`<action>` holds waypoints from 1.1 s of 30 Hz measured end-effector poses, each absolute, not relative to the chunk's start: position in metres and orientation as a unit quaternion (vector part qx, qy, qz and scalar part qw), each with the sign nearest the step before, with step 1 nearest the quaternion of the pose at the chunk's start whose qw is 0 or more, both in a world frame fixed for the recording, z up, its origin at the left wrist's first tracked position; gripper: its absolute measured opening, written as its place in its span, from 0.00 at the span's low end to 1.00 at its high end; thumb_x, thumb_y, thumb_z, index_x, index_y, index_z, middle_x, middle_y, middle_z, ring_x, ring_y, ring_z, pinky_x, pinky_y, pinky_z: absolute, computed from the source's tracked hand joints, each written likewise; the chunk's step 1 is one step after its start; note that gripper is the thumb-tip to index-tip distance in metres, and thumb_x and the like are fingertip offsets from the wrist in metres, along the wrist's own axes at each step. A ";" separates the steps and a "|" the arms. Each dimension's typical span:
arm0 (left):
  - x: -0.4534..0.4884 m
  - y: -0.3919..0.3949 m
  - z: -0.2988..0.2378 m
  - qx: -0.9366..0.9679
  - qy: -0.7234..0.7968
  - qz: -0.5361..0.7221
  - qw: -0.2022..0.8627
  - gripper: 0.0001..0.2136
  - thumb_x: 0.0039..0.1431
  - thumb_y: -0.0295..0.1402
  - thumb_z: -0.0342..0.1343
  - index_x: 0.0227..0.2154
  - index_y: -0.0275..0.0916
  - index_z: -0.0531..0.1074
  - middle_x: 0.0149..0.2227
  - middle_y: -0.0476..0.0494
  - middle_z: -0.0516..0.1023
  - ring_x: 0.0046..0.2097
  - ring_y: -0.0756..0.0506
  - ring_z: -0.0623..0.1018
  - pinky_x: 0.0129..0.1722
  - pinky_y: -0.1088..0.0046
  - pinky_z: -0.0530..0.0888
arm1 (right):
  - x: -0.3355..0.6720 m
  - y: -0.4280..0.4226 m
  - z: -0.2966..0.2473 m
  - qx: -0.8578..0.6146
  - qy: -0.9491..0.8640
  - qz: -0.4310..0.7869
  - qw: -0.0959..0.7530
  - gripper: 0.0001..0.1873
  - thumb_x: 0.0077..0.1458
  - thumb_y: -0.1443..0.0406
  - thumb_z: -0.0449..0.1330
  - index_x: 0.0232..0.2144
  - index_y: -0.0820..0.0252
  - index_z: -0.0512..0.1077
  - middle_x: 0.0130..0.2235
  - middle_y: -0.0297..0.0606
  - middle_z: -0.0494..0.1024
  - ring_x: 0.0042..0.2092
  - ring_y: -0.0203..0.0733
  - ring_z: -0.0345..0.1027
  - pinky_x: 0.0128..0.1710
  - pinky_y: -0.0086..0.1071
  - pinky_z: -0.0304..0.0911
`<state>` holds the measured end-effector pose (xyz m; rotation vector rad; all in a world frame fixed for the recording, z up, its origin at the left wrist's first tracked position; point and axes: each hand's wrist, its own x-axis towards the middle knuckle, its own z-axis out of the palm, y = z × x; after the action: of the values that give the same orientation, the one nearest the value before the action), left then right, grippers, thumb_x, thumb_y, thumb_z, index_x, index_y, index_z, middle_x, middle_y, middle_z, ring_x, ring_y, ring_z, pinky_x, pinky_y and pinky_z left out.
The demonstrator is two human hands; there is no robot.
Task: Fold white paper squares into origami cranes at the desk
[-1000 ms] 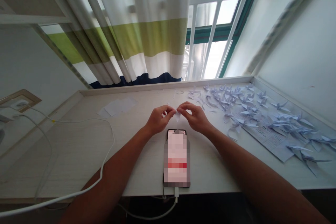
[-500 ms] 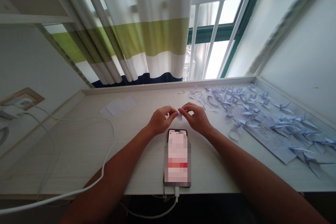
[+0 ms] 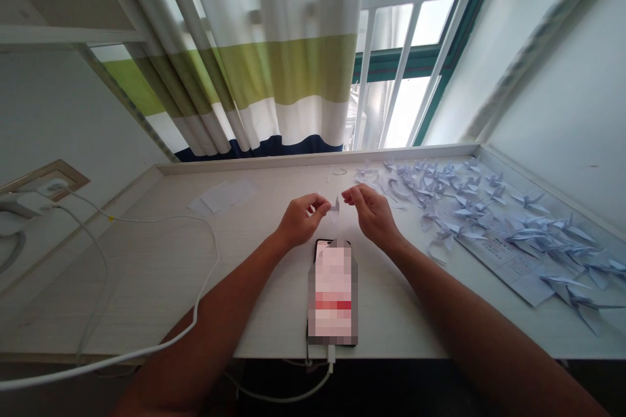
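A small folded piece of white paper (image 3: 335,207), with one point standing up, is pinched between the thumb and fingers of my left hand (image 3: 303,216). Just to its right is my right hand (image 3: 372,214), fingers curled loosely and slightly apart, off the paper and holding nothing. Many white folded paper cranes (image 3: 440,176) lie spread over the right side of the desk. Below my hands lies a phone (image 3: 332,300) with its screen blurred out.
Flat paper pieces (image 3: 225,195) rest at the left back. A printed sheet (image 3: 508,270) lies partly under the cranes. A white cable (image 3: 212,254) loops across the desk and over my left forearm; a charging plug (image 3: 331,355) joins the phone at the front edge.
My right hand has let go of the folded paper and moved a little to the right. The paper stays in my left hand, its upright point now showing.
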<state>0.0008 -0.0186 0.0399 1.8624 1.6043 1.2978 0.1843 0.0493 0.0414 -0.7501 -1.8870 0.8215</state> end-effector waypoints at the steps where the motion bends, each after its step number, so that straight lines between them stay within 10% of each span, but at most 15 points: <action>1: 0.001 -0.019 0.040 0.659 0.570 0.458 0.178 0.09 0.64 0.38 0.57 0.33 0.39 0.77 0.31 0.46 0.81 0.32 0.48 0.75 0.35 0.71 0.71 | 0.185 0.050 0.041 -0.304 -0.773 0.327 0.451 0.22 0.68 0.50 0.52 0.32 0.58 0.76 0.35 0.41 0.78 0.37 0.44 0.72 0.39 0.38 0.67; 33: 0.042 0.048 0.123 0.747 0.459 0.418 0.236 0.10 0.62 0.38 0.60 0.34 0.37 0.81 0.33 0.42 0.84 0.34 0.46 0.81 0.36 0.69 0.75 | 0.254 0.101 0.129 -0.296 -0.833 0.309 0.351 0.08 0.55 0.58 0.67 0.31 0.56 0.81 0.34 0.40 0.83 0.36 0.44 0.76 0.38 0.41 0.73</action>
<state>0.0416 0.0478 0.1230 2.0498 1.2590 1.1464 0.2539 0.1012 0.1289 -0.7665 -2.1557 0.8000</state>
